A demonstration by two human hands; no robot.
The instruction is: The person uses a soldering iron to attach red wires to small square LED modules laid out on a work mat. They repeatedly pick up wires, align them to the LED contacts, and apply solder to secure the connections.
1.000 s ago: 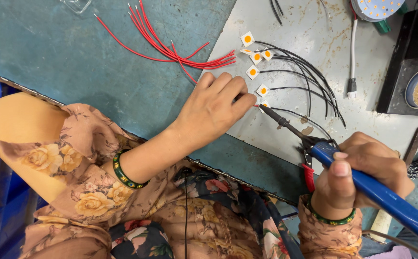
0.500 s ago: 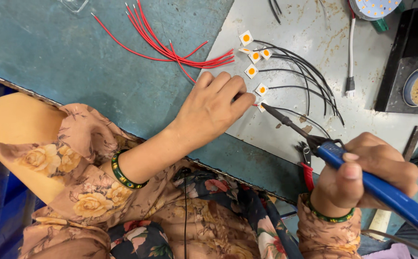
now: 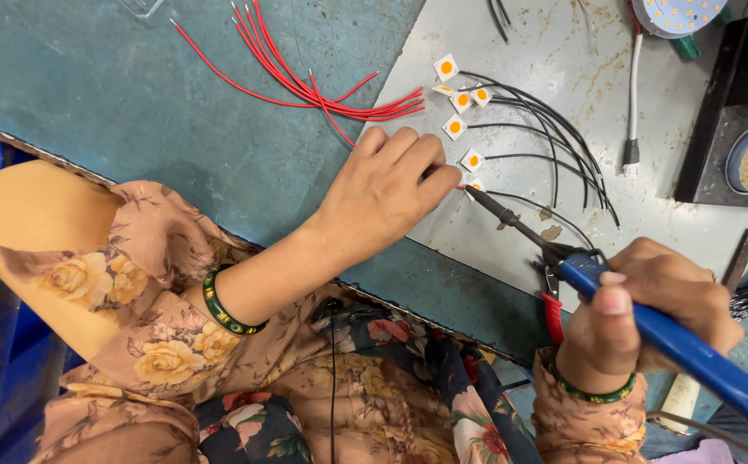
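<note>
The right hand (image 3: 649, 301) is clenched round the smooth blue handle of a soldering iron (image 3: 614, 288), whose thin dark metal shaft slants toward the small white square chip (image 3: 475, 184) with an orange centre. The left hand (image 3: 387, 193) lies palm down, fingertips pressing beside that chip, grasping nothing that shows. The chip sits on the scuffed, stained grey metal plate (image 3: 477, 249) near the worktop's front edge, a thin black wire (image 3: 546, 206) trailing from it. More such chips lie just behind. Glossy red wires (image 3: 305, 77) fan across the matte teal worktop (image 3: 90, 94).
</note>
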